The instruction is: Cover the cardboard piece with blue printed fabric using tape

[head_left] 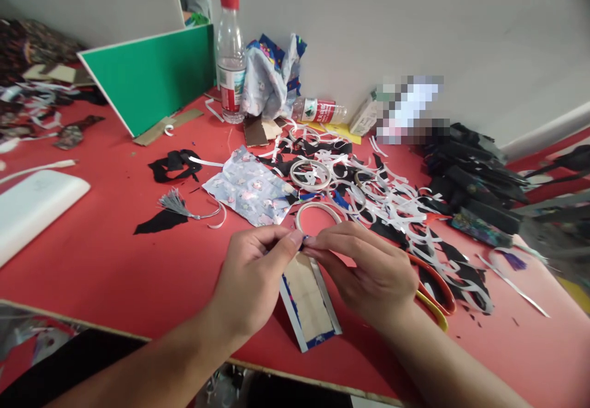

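Note:
Both hands meet at the top end of a flat, cardboard-coloured panel [310,297]. Dark blue fabric is folded over its edges, and pale tape strips run down its two long sides. My left hand [251,270] is closed on the top left corner, thumb on top. Opposite it, my right hand [369,266] pinches the blue fabric at the top edge with thumb and fingertips. The fingers hide most of that edge. A tape roll [299,214] lies just beyond the fingers. Scissors with orange and yellow handles [445,300] lie partly hidden behind my right hand.
Patterned grey fabric [251,187] and a grey tassel [173,202] lie ahead. White strips and black scraps [391,205] spread across the right. An upright bottle [230,82], a green board [157,76] and a white power bank [39,205] stand or lie farther out. The red table's front edge is near.

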### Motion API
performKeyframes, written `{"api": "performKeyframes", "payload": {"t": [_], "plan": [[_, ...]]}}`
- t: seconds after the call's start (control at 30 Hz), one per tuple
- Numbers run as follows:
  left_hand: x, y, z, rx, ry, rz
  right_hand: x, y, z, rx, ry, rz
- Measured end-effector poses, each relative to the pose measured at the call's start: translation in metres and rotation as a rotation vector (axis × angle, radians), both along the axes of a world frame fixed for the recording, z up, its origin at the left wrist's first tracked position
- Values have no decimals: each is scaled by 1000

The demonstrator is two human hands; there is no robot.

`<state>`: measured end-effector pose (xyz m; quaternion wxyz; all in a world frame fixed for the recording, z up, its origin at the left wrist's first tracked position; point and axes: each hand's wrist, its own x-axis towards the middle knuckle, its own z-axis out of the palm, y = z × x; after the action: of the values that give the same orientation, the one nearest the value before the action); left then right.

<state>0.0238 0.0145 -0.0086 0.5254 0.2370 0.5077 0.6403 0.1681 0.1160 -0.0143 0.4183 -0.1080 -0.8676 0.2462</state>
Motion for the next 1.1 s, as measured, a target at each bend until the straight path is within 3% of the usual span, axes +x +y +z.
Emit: {"api": "performKeyframes", "payload": {"t": [0.77,0.97,1.1], "plan": [[-5,3,-6,-9,104,21,-2,4,1,-78,-120,-62],[-6,0,-1,2,182,-19,1,5,0,1,-93,-35],[-13,6,-4,-32,132,88,2,7,-1,72,-31,-7]]}}
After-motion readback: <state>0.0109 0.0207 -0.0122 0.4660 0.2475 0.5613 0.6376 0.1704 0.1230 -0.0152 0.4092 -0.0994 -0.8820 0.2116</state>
